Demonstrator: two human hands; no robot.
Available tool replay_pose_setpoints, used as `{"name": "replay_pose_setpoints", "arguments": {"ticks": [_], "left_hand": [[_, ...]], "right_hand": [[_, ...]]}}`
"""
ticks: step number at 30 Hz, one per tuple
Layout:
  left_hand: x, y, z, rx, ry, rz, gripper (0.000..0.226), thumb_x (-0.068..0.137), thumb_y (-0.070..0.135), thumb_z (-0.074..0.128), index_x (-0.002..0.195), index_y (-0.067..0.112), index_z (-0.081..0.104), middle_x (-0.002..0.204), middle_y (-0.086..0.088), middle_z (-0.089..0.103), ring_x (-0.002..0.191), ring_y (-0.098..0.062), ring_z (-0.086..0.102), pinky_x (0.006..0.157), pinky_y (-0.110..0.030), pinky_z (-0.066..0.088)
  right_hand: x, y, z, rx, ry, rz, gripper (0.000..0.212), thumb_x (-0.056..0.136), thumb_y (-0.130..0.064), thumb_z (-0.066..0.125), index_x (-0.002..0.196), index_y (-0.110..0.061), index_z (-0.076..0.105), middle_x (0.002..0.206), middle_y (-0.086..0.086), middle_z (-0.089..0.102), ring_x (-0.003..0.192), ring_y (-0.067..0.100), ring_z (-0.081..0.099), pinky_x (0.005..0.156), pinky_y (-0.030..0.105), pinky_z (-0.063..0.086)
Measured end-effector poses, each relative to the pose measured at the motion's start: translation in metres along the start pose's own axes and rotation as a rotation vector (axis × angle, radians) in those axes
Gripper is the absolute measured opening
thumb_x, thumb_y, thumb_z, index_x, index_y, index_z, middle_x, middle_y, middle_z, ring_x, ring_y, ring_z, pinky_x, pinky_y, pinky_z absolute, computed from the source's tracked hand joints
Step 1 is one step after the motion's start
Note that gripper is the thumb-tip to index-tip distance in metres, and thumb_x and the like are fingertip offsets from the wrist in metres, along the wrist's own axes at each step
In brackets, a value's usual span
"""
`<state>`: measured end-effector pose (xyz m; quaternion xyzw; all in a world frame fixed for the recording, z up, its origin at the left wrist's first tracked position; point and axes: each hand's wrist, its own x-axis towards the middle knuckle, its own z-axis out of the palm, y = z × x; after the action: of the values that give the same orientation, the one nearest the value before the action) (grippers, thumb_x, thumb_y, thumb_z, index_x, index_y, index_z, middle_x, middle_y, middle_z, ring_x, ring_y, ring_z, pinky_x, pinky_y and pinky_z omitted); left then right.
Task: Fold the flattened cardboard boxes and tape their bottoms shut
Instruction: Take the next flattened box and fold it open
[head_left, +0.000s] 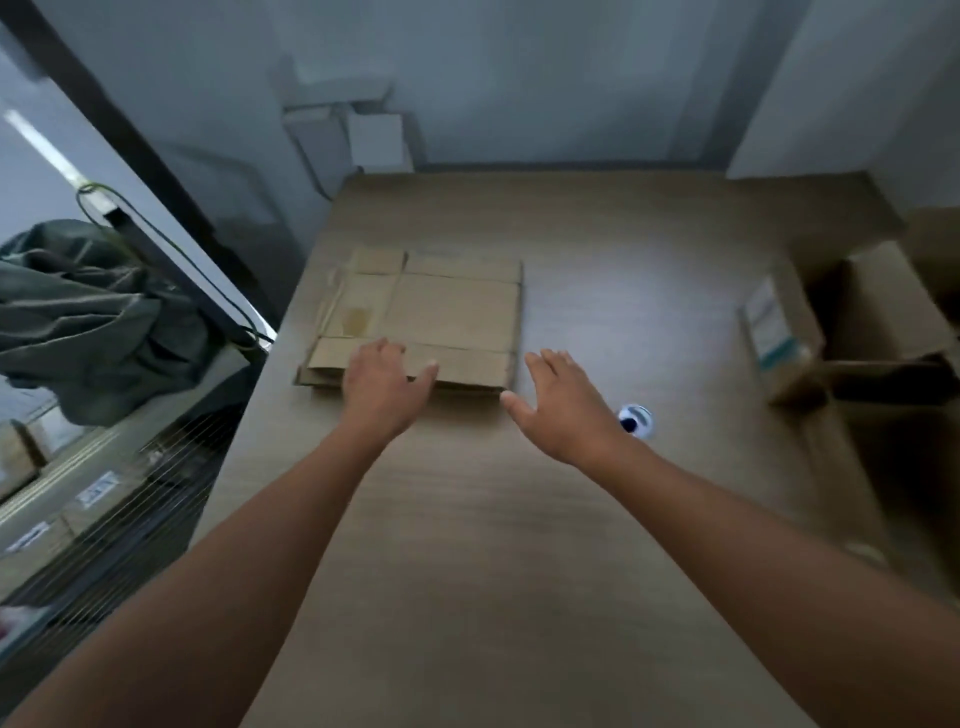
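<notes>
A stack of flattened brown cardboard boxes (447, 312) lies on the wooden table (519, 519), left of centre. My left hand (382, 387) is over the stack's near edge with fingers spread, touching or just above the top box. Just off the stack's near right corner, my right hand (563, 402) hovers with fingers straight and holds nothing. A roll of tape (636, 420) sits on the table right behind my right wrist, partly hidden by it.
An assembled cardboard box (883, 332) with a white label stands at the table's right edge. A dark green bag (88, 312) lies on a shelf to the left, above a wire rack (130, 519). The grey wall rises behind the table.
</notes>
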<state>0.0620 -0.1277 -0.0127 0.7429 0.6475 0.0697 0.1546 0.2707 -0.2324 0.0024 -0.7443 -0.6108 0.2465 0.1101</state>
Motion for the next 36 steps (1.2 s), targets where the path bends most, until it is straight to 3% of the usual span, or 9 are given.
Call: {"name": "replay_pose_setpoints", "arguments": {"ticks": [3, 8, 13, 19, 24, 27, 31, 33, 36], "left_hand": [[0.069, -0.058, -0.008, -0.117, 0.009, -0.111, 0.082, 0.094, 0.065, 0.052, 0.15, 0.006, 0.041, 0.155, -0.022, 0.037, 0.145, -0.037, 0.03, 0.121, -0.048, 0.024], [0.139, -0.098, 0.002, -0.271, -0.168, -0.175, 0.106, 0.081, 0.084, 0.047, 0.155, 0.01, 0.03, 0.157, -0.021, 0.033, 0.144, -0.041, 0.032, 0.115, -0.058, 0.033], [0.145, -0.097, 0.008, -0.265, -0.102, -0.159, 0.102, 0.084, 0.086, 0.041, 0.153, 0.011, 0.033, 0.156, -0.018, 0.034, 0.145, -0.037, 0.028, 0.116, -0.055, 0.031], [0.127, -0.088, -0.003, -0.327, -0.139, -0.151, 0.112, 0.077, 0.088, 0.049, 0.155, 0.011, 0.028, 0.159, -0.016, 0.028, 0.147, -0.036, 0.024, 0.118, -0.055, 0.027], [0.086, -0.078, -0.017, -0.604, -0.166, -0.088, 0.108, 0.078, 0.078, 0.064, 0.16, 0.023, 0.02, 0.162, -0.009, 0.022, 0.146, -0.037, 0.028, 0.113, -0.058, 0.034], [0.035, -0.073, -0.031, -0.858, -0.242, -0.03, 0.103, 0.078, 0.078, 0.064, 0.16, 0.038, 0.016, 0.164, -0.004, 0.02, 0.148, -0.035, 0.027, 0.113, -0.057, 0.036], [-0.061, -0.069, -0.054, -1.103, -0.304, 0.101, 0.098, 0.072, 0.062, 0.065, 0.157, 0.05, 0.018, 0.166, 0.005, 0.018, 0.148, -0.017, 0.025, 0.108, -0.036, 0.039], [-0.117, -0.072, -0.059, -1.163, -0.32, 0.157, 0.091, 0.074, 0.048, 0.066, 0.156, 0.05, 0.025, 0.162, 0.005, 0.027, 0.142, -0.016, 0.039, 0.095, -0.023, 0.05], [-0.206, -0.079, -0.058, -1.181, -0.342, 0.233, 0.087, 0.073, 0.038, 0.064, 0.153, 0.045, 0.032, 0.153, 0.008, 0.04, 0.129, -0.01, 0.049, 0.084, -0.018, 0.052]], "right_hand": [[0.068, -0.025, 0.025, 0.072, 0.027, 0.104, 0.077, 0.101, -0.053, 0.047, 0.16, -0.014, 0.017, 0.167, 0.013, 0.017, 0.155, 0.029, 0.013, 0.125, 0.043, 0.02], [0.145, -0.047, 0.054, 0.21, 0.055, 0.309, 0.085, 0.097, -0.057, 0.051, 0.161, -0.023, 0.007, 0.165, 0.017, 0.013, 0.151, 0.035, 0.019, 0.119, 0.052, 0.031], [0.153, -0.057, 0.058, 0.365, 0.297, 0.375, 0.08, 0.097, -0.051, 0.057, 0.16, -0.018, 0.02, 0.158, 0.009, 0.023, 0.143, 0.029, 0.03, 0.111, 0.045, 0.038], [0.132, -0.06, 0.047, 0.517, 0.339, 0.401, 0.083, 0.095, -0.047, 0.061, 0.16, -0.021, 0.017, 0.156, 0.004, 0.021, 0.141, 0.027, 0.037, 0.108, 0.043, 0.042], [0.092, -0.061, 0.034, 0.695, 0.492, 0.428, 0.081, 0.094, -0.048, 0.058, 0.16, -0.023, 0.018, 0.155, 0.005, 0.034, 0.138, 0.025, 0.042, 0.11, 0.049, 0.043], [0.044, -0.062, 0.027, 0.863, 0.543, 0.428, 0.079, 0.095, -0.051, 0.056, 0.16, -0.024, 0.019, 0.144, 0.003, 0.045, 0.126, 0.018, 0.047, 0.103, 0.039, 0.041], [-0.047, -0.068, 0.017, 1.057, 0.564, 0.377, 0.07, 0.1, -0.048, 0.052, 0.161, -0.028, 0.022, 0.151, 0.002, 0.038, 0.13, 0.016, 0.042, 0.113, 0.037, 0.032], [-0.102, -0.068, 0.018, 1.106, 0.528, 0.322, 0.068, 0.098, -0.056, 0.051, 0.158, -0.039, 0.026, 0.161, -0.003, 0.031, 0.144, 0.018, 0.036, 0.12, 0.045, 0.029], [-0.186, -0.064, 0.027, 1.132, 0.44, 0.265, 0.062, 0.083, -0.075, 0.052, 0.142, -0.055, 0.043, 0.149, -0.001, 0.046, 0.135, 0.023, 0.048, 0.114, 0.057, 0.037]]}}
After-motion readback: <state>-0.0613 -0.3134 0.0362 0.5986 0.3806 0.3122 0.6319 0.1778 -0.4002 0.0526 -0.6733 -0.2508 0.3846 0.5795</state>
